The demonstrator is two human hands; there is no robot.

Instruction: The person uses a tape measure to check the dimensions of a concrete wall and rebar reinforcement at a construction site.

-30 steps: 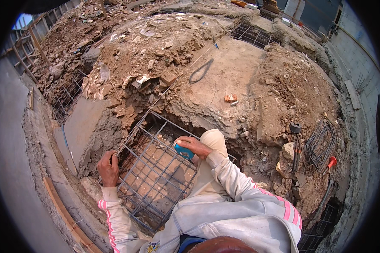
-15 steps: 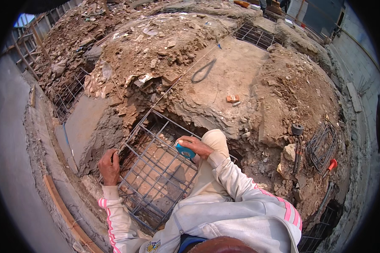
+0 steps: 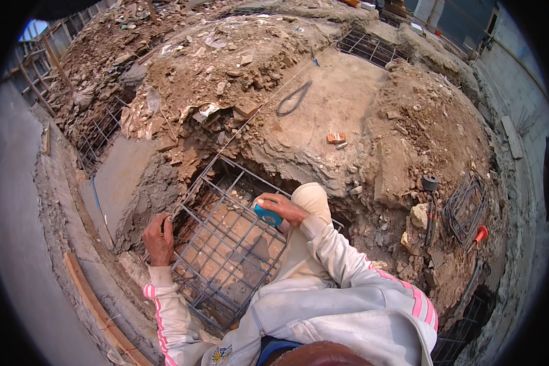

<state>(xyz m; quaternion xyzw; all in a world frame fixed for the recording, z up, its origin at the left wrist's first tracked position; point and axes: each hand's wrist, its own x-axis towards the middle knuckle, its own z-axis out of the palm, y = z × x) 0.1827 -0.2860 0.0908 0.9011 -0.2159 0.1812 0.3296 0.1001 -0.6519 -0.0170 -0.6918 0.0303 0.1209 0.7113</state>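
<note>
My right hand (image 3: 285, 209) is closed around a teal tape measure (image 3: 267, 215), held above the rebar cage (image 3: 230, 221) beside my bent knee (image 3: 312, 201). No drawn-out blade can be made out. At the cage's left side, my left hand (image 3: 158, 240) is closed in a pinch, its fingertips by the outer bar where a thin string line (image 3: 248, 123) comes down. What those fingertips grip is too small to tell. The grey cage of crossed bars lies in a dug pit, with brown soil beneath it.
A hammer (image 3: 430, 189), a coil of wire (image 3: 465, 210) and a red-handled tool (image 3: 480, 234) lie on rubble to the right. Ahead are a dark wire loop (image 3: 294, 99) and a broken brick (image 3: 335, 138). A wooden plank (image 3: 97, 305) borders the left wall.
</note>
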